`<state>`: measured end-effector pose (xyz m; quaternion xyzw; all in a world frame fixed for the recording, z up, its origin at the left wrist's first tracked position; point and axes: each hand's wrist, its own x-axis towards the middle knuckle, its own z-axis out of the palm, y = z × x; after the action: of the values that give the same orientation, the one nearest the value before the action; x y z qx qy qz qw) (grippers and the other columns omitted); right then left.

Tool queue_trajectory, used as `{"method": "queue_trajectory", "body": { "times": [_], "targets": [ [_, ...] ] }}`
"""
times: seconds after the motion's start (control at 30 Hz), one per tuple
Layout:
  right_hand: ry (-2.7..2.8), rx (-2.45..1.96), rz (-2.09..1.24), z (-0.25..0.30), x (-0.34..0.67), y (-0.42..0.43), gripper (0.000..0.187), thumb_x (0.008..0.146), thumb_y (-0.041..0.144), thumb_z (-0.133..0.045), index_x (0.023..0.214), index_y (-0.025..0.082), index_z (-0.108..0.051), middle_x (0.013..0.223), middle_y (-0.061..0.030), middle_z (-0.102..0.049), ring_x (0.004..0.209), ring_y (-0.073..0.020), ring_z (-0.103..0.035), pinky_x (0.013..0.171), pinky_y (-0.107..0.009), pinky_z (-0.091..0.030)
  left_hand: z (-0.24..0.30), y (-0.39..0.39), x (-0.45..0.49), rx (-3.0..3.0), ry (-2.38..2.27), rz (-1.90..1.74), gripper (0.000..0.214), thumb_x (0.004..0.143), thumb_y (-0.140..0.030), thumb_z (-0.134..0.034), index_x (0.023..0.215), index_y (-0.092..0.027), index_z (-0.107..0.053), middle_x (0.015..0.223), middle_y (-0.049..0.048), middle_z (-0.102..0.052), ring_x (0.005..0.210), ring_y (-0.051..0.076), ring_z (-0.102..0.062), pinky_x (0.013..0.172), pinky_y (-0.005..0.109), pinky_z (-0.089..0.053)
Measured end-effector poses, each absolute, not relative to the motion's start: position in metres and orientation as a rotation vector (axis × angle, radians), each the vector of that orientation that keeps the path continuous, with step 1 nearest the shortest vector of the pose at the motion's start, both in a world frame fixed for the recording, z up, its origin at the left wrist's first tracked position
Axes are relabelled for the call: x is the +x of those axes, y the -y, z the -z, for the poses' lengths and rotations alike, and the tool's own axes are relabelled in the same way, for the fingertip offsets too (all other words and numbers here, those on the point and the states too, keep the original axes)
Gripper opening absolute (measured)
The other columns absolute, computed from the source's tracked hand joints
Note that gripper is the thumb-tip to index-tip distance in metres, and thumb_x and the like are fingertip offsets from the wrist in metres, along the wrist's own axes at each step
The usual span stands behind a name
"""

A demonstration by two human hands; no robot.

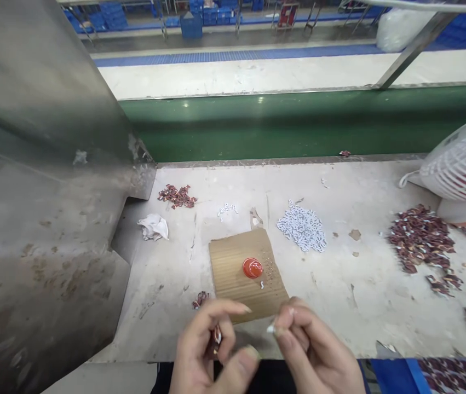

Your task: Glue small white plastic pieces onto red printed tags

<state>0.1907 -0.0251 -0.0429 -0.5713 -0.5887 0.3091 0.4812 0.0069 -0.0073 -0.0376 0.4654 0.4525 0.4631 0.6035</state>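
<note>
My left hand [200,350] is curled, its index finger stretched out, around a small dark red-brown piece [217,335] with pale edges. Between the thumb and fingertips of my right hand [317,350] is a tiny white piece [271,329], its shape partly hidden. Just beyond both hands lies a cardboard sheet [233,251]. On it rests a small round, glossy orange-red dish [252,268], beside a single curved white piece [262,285]. Several red-brown pieces [200,299] lie near my left hand. A pile of small white curved pieces [302,227] sits behind the cardboard, to the right.
A metal panel [52,219] borders the left side. More red-brown pieces form a far-left heap [177,196] and a bigger right-hand heap [421,238], near a white fan [462,164]. Crumpled tissue [153,226] lies left. A green belt [257,128] runs behind the table.
</note>
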Motion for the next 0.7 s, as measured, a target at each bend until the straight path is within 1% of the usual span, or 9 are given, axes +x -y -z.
{"method": "queue_trajectory", "body": {
  "times": [0.07, 0.1, 0.17, 0.23, 0.3, 0.4, 0.5, 0.6, 0.7],
  "targets": [
    [1.48, -1.487, -0.64, 0.054, 0.206, 0.014, 0.013, 0.107, 0.026, -0.057, 0.097, 0.027, -0.064, 0.075, 0.0019, -0.055, 0.059, -0.016, -0.055, 0.053, -0.027, -0.047, 0.041, 0.007, -0.009, 0.985, -1.219, -1.056, 0.033, 0.093, -0.059, -0.074, 0.112, -0.032, -0.079, 0.074, 0.0003, -0.062, 0.069, 0.016, -0.056, 0.067, 0.025, -0.054],
    [1.496, -1.516, -0.595, 0.06, 0.214, 0.008, 0.01, 0.106, 0.023, -0.059, 0.1, 0.027, -0.066, 0.075, 0.0023, -0.054, 0.058, -0.0156, -0.052, 0.053, -0.028, -0.045, 0.043, 0.006, -0.019, 0.968, -1.286, -1.028, 0.034, 0.095, -0.06, -0.071, 0.11, -0.031, -0.079, 0.082, 0.0023, -0.068, 0.079, 0.018, -0.064, 0.075, 0.025, -0.058],
    [1.567, -1.547, -0.526, 0.07, 0.225, -0.002, 0.009, 0.104, 0.02, -0.062, 0.103, 0.025, -0.069, 0.072, 0.0034, -0.051, 0.054, -0.0151, -0.048, 0.052, -0.029, -0.041, 0.047, 0.004, -0.04, 0.983, -1.384, -0.923, 0.032, 0.097, -0.058, -0.069, 0.11, -0.03, -0.081, 0.096, 0.0046, -0.077, 0.101, 0.022, -0.074, 0.092, 0.028, -0.061],
    [1.632, -1.556, -0.483, 0.077, 0.228, -0.009, 0.01, 0.103, 0.019, -0.062, 0.105, 0.025, -0.071, 0.071, 0.0041, -0.049, 0.053, -0.0156, -0.047, 0.052, -0.03, -0.04, 0.05, 0.002, -0.057, 0.99, -1.442, -0.79, 0.034, 0.097, -0.055, -0.07, 0.115, -0.028, -0.082, 0.111, 0.0074, -0.082, 0.111, 0.027, -0.078, 0.1, 0.035, -0.063],
    [1.68, -1.557, -0.464, 0.081, 0.227, -0.012, 0.012, 0.104, 0.019, -0.061, 0.107, 0.024, -0.071, 0.071, 0.0039, -0.049, 0.054, -0.0162, -0.048, 0.053, -0.03, -0.041, 0.052, 0.001, -0.068, 0.951, -1.495, -0.754, 0.037, 0.093, -0.051, -0.077, 0.119, -0.025, -0.081, 0.118, 0.0095, -0.084, 0.11, 0.03, -0.081, 0.102, 0.04, -0.065],
    [1.713, -1.561, -0.459, 0.084, 0.223, -0.013, 0.013, 0.104, 0.018, -0.06, 0.109, 0.024, -0.071, 0.073, 0.0028, -0.052, 0.055, -0.0165, -0.05, 0.054, -0.03, -0.043, 0.056, 0.0, -0.069, 0.824, -1.519, -0.938, 0.037, 0.086, -0.041, -0.088, 0.117, -0.025, -0.076, 0.104, 0.005, -0.087, 0.1, 0.027, -0.084, 0.096, 0.036, -0.068],
    [1.699, -1.573, -0.477, 0.085, 0.222, -0.012, 0.013, 0.104, 0.019, -0.061, 0.109, 0.024, -0.072, 0.073, 0.0026, -0.053, 0.055, -0.0169, -0.051, 0.054, -0.03, -0.043, 0.059, -0.003, -0.064, 0.71, -1.444, -1.058, 0.024, 0.082, -0.033, -0.093, 0.097, -0.026, -0.075, 0.094, -0.0005, -0.087, 0.093, 0.02, -0.085, 0.091, 0.026, -0.067],
    [1.626, -1.593, -0.51, 0.085, 0.224, -0.01, 0.013, 0.102, 0.021, -0.063, 0.107, 0.026, -0.073, 0.073, 0.0022, -0.055, 0.054, -0.0171, -0.049, 0.054, -0.031, -0.043, 0.058, -0.005, -0.061, 0.706, -1.366, -1.112, 0.018, 0.079, -0.026, -0.095, 0.077, -0.023, -0.077, 0.097, -0.0018, -0.087, 0.09, 0.017, -0.085, 0.09, 0.021, -0.066],
    [1.491, -1.619, -0.58, 0.079, 0.223, -0.005, 0.008, 0.102, 0.026, -0.064, 0.101, 0.026, -0.072, 0.076, 0.0007, -0.059, 0.056, -0.0163, -0.049, 0.054, -0.03, -0.043, 0.054, -0.007, -0.061, 0.748, -1.302, -1.146, 0.016, 0.076, -0.019, -0.096, 0.075, -0.025, -0.08, 0.09, -0.0021, -0.086, 0.087, 0.018, -0.085, 0.087, 0.022, -0.067]
  ]
}}
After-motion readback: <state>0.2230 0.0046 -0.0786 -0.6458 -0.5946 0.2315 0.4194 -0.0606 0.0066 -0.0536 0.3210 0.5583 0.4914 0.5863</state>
